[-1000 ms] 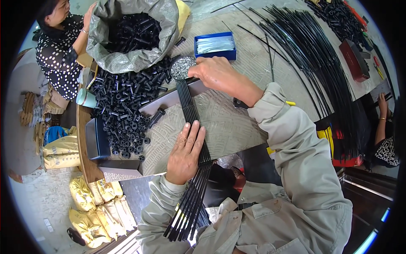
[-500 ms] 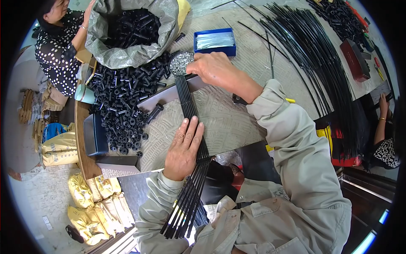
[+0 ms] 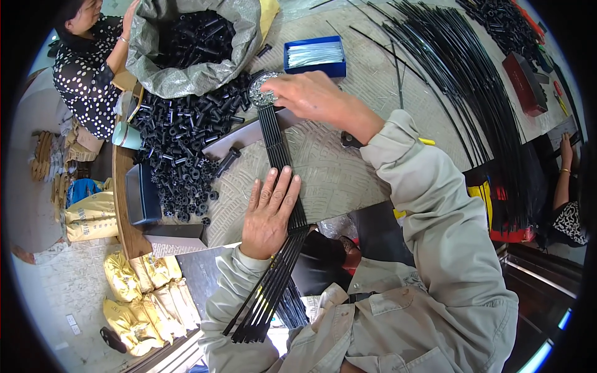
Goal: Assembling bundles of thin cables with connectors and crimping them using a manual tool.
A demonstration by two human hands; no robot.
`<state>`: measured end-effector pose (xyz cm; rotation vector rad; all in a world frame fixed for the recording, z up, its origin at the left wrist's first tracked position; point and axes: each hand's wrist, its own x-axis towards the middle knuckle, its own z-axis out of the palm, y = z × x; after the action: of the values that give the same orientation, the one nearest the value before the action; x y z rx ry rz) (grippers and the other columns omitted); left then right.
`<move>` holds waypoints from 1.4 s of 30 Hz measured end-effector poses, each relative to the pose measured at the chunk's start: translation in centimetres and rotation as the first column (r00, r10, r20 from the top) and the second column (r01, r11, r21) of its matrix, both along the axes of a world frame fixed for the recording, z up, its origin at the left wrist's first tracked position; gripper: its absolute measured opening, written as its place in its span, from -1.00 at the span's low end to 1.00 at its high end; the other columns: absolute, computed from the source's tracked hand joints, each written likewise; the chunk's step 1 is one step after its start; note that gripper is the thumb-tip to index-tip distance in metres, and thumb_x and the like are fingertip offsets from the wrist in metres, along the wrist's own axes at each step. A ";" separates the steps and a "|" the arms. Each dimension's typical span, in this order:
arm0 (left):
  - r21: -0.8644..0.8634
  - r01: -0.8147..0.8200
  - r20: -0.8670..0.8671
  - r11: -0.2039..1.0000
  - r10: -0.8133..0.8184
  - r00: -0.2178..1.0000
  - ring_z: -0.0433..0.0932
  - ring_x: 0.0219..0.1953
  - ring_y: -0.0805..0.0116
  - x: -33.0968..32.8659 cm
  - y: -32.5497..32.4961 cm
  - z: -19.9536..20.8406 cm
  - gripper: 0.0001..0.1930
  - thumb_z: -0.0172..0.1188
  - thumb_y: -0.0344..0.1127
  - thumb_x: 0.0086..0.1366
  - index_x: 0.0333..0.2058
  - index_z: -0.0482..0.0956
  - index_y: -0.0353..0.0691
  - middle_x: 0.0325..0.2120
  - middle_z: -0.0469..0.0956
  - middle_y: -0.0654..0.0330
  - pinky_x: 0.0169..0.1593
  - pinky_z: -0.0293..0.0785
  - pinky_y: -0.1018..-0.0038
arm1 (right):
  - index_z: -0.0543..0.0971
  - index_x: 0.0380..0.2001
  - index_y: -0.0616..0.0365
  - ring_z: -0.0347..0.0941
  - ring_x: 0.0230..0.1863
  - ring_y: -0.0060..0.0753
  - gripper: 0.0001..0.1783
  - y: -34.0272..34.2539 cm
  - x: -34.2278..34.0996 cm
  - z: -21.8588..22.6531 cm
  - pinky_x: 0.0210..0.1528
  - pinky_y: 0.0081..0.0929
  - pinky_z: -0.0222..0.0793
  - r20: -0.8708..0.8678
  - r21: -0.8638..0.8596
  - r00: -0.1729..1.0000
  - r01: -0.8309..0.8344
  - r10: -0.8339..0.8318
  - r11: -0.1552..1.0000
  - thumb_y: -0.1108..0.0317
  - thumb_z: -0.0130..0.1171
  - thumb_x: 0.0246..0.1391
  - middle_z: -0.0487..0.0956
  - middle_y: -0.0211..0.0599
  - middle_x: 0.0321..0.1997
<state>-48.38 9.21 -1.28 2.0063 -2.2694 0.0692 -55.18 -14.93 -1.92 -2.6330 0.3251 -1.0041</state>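
A row of thin black rods (image 3: 273, 140) lies side by side across the table, and the lower ends fan out past its near edge. My left hand (image 3: 268, 208) rests flat on the rods with its fingers stretched out. At the far end of the rods stands a round dish (image 3: 255, 93) of small shiny metal pieces. My right hand (image 3: 308, 94) reaches over this dish with its fingers pinched together at the pieces. Whatever lies between those fingertips is too small to make out. A grey strip or block (image 3: 230, 140) sits beneath the rods near their far end.
Loose black tubular parts (image 3: 177, 137) are heaped at the left, below an open sack (image 3: 245, 50) of similar parts. A blue box (image 3: 316, 73) holds pale thin strips. More long black rods (image 3: 460, 81) lie at the right. Another person (image 3: 84, 74) is at the far left.
My right hand has shifted slightly left, farther over the dish. My left fingers have spread a little, and the near ends of the rods have swung left.
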 end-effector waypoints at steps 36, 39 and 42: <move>-0.060 0.068 -0.245 0.996 -0.081 0.966 0.13 0.20 -0.01 -0.1 1.7 0.1 -0.10 0.20 0.19 -0.09 0.12 0.19 -0.32 0.15 0.17 0.01 0.19 0.12 0.24 | 0.50 -0.60 0.09 0.43 -0.33 -0.08 -0.96 -8.0 -1.7 3.7 -0.30 -0.22 0.32 -0.371 -0.296 0.869 0.223 -0.327 0.929 0.41 0.10 -0.15 0.48 -0.19 -0.47; -0.091 0.084 -0.244 0.992 -0.104 0.964 0.17 0.17 -0.04 -0.2 1.5 0.2 -0.11 0.21 0.20 -0.10 0.10 0.22 -0.34 0.12 0.22 -0.02 0.17 0.14 0.24 | 0.46 -0.58 0.08 0.42 -0.31 -0.05 -0.99 -8.8 -2.2 4.2 -0.30 -0.21 0.33 -0.298 -0.316 0.895 0.236 -0.332 0.919 0.43 0.08 -0.16 0.49 -0.19 -0.43; -0.114 0.093 -0.240 0.989 -0.118 0.964 0.19 0.16 -0.06 -0.4 1.6 0.0 -0.11 0.21 0.20 -0.11 0.08 0.25 -0.36 0.10 0.25 -0.04 0.17 0.16 0.24 | 0.47 -0.50 0.05 0.43 -0.31 -0.06 -0.95 -8.1 -2.3 3.8 -0.31 -0.21 0.32 -0.207 -0.394 0.893 0.298 -0.399 0.870 0.44 0.06 -0.14 0.49 -0.20 -0.42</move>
<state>-48.76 10.82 -1.26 1.7329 -2.1647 -0.0684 -57.46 -23.06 1.85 -3.1328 0.7871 -0.8458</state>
